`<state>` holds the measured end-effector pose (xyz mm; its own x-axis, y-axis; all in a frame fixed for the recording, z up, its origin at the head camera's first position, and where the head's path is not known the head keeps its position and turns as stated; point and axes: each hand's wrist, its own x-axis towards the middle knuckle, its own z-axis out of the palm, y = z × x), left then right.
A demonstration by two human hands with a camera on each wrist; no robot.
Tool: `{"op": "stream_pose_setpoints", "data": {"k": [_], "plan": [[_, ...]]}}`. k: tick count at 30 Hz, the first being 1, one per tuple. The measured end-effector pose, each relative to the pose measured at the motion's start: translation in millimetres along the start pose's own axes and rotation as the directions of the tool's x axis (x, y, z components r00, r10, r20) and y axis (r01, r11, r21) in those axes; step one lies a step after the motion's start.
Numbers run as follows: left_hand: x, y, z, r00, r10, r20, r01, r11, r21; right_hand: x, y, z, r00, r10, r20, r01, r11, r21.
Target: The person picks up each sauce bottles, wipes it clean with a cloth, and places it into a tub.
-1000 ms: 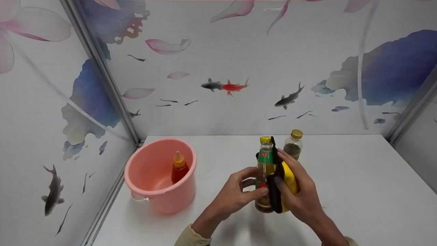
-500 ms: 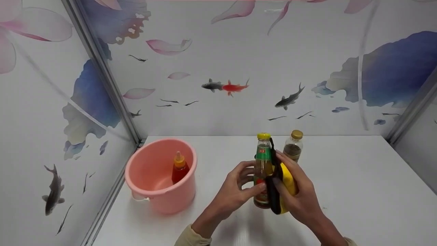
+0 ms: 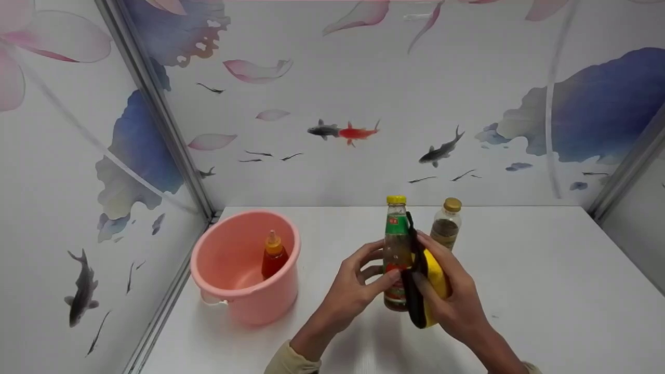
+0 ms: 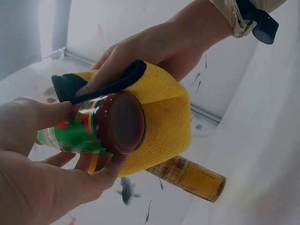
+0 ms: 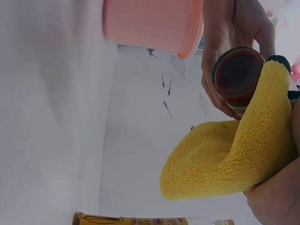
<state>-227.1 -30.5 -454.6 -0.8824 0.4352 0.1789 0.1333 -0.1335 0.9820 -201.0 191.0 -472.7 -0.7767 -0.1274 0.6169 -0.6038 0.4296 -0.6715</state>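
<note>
My left hand (image 3: 349, 291) grips a glass sauce bottle (image 3: 397, 226) with a yellow cap and a green label, thumb and fingers around its lower half. The bottle is upright above the table, its dark base (image 4: 121, 123) showing in the left wrist view. In my right hand (image 3: 460, 293) is a yellow cloth (image 5: 225, 159) with a black border, pinched between thumb and fingers. The cloth is folded and lies along the bottle's right side. Part of the label is hidden by my left thumb and the cloth.
A pink bucket (image 3: 265, 309) stands on the white table at the left, with a red squeeze bottle (image 3: 274, 257) inside. Behind my right hand stands another glass bottle (image 3: 446, 226) with a gold cap. Patterned panels (image 3: 291, 182) enclose the back and sides.
The sauce bottle has risen and shifted a little left along the cloth, with my left hand following. The cloth in my right hand has moved slightly left and down.
</note>
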Motion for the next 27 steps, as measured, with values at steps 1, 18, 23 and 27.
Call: {"op": "stream_pose_setpoints", "data": {"k": [1,18,23,27], "plan": [[-0.1,0.3,-0.5,1.0,0.001,-0.005,-0.001,1.0,-0.005,0.0,0.0,0.2,1.0,0.001,0.003,-0.001,1.0,0.0],[-1.0,6.1,-4.9,0.996,-0.015,-0.092,0.003,0.992,-0.13,-1.2,-2.7,5.2,1.0,-0.018,0.025,0.018,1.0,0.002],[0.3,5.1,-5.4,0.998,-0.01,-0.068,0.003,0.996,-0.094,-1.7,0.7,4.0,0.999,-0.022,0.038,0.022,1.0,-0.018],[1.0,3.4,-5.4,0.999,-0.019,-0.051,0.015,0.997,-0.079,-1.5,2.8,3.8,0.999,-0.024,0.028,0.025,0.999,-0.032]]}}
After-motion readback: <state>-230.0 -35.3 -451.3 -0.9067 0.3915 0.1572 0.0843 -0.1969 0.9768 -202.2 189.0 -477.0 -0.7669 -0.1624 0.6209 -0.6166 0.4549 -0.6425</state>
